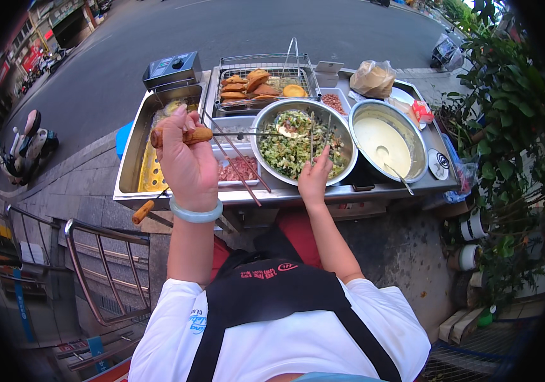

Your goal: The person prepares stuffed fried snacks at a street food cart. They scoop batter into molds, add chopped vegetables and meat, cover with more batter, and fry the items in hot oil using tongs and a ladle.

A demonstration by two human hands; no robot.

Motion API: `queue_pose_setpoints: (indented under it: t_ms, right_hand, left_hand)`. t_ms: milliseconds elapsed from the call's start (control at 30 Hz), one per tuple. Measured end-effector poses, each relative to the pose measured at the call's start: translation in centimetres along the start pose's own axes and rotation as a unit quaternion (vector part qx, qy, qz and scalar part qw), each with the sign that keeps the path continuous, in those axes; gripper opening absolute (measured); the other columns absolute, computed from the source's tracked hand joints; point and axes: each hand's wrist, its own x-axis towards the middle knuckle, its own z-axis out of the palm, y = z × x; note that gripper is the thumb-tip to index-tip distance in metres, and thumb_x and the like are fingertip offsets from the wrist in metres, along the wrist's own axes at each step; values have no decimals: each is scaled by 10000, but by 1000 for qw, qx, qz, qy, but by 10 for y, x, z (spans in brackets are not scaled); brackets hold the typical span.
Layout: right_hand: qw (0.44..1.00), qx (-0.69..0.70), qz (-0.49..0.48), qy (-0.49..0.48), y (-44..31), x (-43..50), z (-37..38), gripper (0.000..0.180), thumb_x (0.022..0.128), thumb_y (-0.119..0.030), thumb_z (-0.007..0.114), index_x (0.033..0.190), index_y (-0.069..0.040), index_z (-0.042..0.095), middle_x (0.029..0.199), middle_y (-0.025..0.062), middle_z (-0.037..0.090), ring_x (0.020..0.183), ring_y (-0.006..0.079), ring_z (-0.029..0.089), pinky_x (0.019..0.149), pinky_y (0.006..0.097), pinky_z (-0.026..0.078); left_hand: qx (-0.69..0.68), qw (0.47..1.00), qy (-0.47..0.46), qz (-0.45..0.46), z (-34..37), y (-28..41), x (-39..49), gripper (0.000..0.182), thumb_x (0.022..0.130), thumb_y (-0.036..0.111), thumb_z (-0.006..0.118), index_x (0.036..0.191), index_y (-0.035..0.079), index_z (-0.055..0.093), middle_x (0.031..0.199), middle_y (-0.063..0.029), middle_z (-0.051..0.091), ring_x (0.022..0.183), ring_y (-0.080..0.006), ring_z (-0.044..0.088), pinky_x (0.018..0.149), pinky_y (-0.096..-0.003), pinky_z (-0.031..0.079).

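Note:
My left hand (189,164), a pale bangle at its wrist, grips the wooden handle (201,135) of a long-shafted mold ladle. At the shaft's far end a round cup (294,124) holds pale batter topped with chopped greens and pinkish bits. That cup is over a steel bowl (349,160) of chopped vegetables (282,160); whether it touches them I cannot tell. In my right hand (314,176) are metal tongs (328,133), their arms apart beside the cup, tips over the vegetables. Right of this bowl, another steel bowl (354,114) contains creamy batter (380,133) and a spoon (402,180).
A deep fryer (123,184) with yellow oil stands left, a wooden-handled tool (143,212) projecting from its front. Long chopsticks (234,164) cross trays of meat (227,173) and whitish pieces (232,126). Behind are fried cakes (259,80) in a wire basket (313,79) and peanuts (333,102).

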Motion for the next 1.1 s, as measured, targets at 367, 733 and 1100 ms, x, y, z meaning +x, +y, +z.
queue_pose_setpoints:
  t_ms: [367, 733, 1100]
  right_hand:
    - [998, 13, -34, -50, 7, 11, -20, 711, 874, -29, 556, 1518, 1, 254, 1126, 210, 468, 1008, 362, 546, 870, 427, 467]
    - [979, 9, -105, -173, 41, 77, -119, 436, 828, -204, 770, 1207, -28, 645, 772, 79, 574, 664, 207, 575, 658, 325, 491]
    - [959, -54, -197, -195, 15, 96, -109, 428, 741, -171, 808, 1130, -53, 676, 810, 102, 613, 736, 245, 630, 691, 357, 518]
  left_hand:
    - [28, 1000, 13, 2, -7, 2, 5, 173, 880, -35, 632, 734, 54, 602, 729, -16, 500, 751, -111, 506, 936, -337, 470]
    - [-6, 999, -11, -29, -3, 25, 38, 135, 854, -23, 683, 742, 33, 635, 695, -19, 492, 733, -129, 505, 932, -322, 467]
    - [5, 999, -29, -27, -6, 31, 37, 184, 860, -30, 676, 705, 50, 618, 700, -22, 494, 742, -136, 506, 938, -328, 458]
